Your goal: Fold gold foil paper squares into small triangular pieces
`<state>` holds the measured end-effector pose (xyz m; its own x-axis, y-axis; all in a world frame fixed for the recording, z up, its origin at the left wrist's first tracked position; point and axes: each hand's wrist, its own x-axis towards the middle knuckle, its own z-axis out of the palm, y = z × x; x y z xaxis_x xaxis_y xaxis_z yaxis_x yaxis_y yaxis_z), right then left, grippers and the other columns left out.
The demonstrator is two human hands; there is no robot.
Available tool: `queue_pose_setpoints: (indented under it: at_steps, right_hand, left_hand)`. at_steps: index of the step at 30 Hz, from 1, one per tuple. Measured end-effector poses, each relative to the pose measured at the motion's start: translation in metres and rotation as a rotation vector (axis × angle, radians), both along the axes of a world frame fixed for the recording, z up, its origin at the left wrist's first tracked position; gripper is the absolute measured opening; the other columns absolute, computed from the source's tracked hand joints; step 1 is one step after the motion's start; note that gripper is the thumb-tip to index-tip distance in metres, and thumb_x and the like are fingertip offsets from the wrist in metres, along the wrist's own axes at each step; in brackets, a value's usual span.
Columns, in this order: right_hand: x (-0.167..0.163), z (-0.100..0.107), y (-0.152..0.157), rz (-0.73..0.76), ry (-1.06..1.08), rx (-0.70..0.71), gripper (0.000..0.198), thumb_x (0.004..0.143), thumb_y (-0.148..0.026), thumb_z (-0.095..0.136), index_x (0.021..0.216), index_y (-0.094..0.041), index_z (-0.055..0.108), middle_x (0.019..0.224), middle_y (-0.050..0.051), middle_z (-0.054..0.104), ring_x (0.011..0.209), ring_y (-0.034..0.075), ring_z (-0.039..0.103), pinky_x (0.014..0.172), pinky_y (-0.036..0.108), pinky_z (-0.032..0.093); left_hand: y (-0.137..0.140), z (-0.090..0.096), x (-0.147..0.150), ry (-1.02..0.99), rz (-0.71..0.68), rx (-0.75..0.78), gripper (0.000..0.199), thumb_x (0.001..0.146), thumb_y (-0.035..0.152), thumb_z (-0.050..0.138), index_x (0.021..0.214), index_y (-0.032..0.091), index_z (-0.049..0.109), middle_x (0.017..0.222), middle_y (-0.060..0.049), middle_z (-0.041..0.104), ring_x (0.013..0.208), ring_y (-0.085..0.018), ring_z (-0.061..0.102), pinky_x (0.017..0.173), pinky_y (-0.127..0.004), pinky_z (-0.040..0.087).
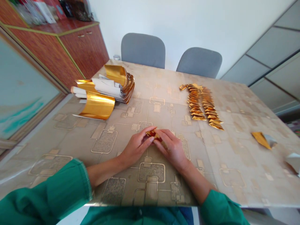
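Between my two hands, just above the front half of the table, is a small piece of folded gold foil paper (151,133). My left hand (137,144) pinches it from the left, thumb and fingers closed on it. From the right, my right hand (170,144) grips the same piece, its fingers bent over the edge. My fingers cover much of the paper, so its full shape is hidden. Farther back on the right lie two rows of folded gold paper pieces (196,103), overlapping one another. A stack of gold and white paper sheets (100,101), some curled, rests at the back left.
A patterned cloth covers the table (154,193). On its right side lie a loose folded gold paper (261,139) and a whitish piece (294,162) at the edge. Two grey chairs (143,50) stand behind the table. A reddish wooden cabinet (79,47) is at the back left.
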<state>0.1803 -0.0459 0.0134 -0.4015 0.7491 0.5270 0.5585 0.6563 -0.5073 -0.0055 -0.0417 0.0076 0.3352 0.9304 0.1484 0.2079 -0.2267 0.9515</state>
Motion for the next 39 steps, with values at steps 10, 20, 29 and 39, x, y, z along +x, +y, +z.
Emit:
queue_pose_setpoints:
  at_steps: [10, 20, 29, 39]
  right_hand:
    - [-0.0053, -0.0022, -0.0039, -0.117, 0.001, -0.078, 0.039, 0.090, -0.009, 0.048, 0.125, -0.023, 0.059, 0.104, 0.007, 0.066, 0.091, 0.017, 0.066, 0.079, 0.029, 0.057]
    - [-0.0075, 0.0010, -0.0022, -0.144, 0.072, 0.038, 0.016, 0.095, -0.016, 0.049, 0.096, -0.022, 0.064, 0.087, 0.004, 0.059, 0.082, 0.015, 0.060, 0.071, 0.027, 0.052]
    - [-0.0056, -0.0078, -0.0020, -0.227, -0.094, -0.090, 0.008, 0.090, -0.019, 0.055, 0.096, -0.020, 0.060, 0.080, 0.003, 0.068, 0.072, 0.017, 0.062, 0.069, 0.027, 0.045]
    - [-0.0054, -0.0073, -0.0013, -0.327, -0.209, -0.114, 0.009, 0.083, -0.013, 0.054, 0.085, -0.021, 0.058, 0.073, 0.001, 0.067, 0.067, 0.015, 0.061, 0.065, 0.025, 0.039]
  left_hand:
    - [-0.0019, -0.0036, 0.0034, 0.004, -0.012, 0.016, 0.039, 0.094, 0.032, 0.053, 0.130, 0.018, 0.060, 0.118, -0.008, 0.071, 0.098, -0.020, 0.070, 0.090, -0.033, 0.056]
    - [-0.0006, 0.0021, 0.0044, -0.066, 0.053, -0.137, 0.040, 0.086, 0.030, 0.058, 0.121, 0.012, 0.067, 0.101, -0.008, 0.075, 0.065, -0.012, 0.068, 0.062, -0.023, 0.057]
    - [-0.0011, -0.0002, 0.0054, 0.014, 0.074, -0.064, 0.041, 0.085, 0.023, 0.052, 0.121, 0.011, 0.068, 0.062, 0.001, 0.067, 0.050, -0.011, 0.062, 0.052, -0.020, 0.051]
    - [0.0002, -0.0007, 0.0070, 0.013, 0.063, -0.121, 0.023, 0.086, 0.023, 0.050, 0.104, 0.016, 0.061, 0.057, 0.005, 0.063, 0.044, -0.009, 0.059, 0.043, -0.016, 0.045]
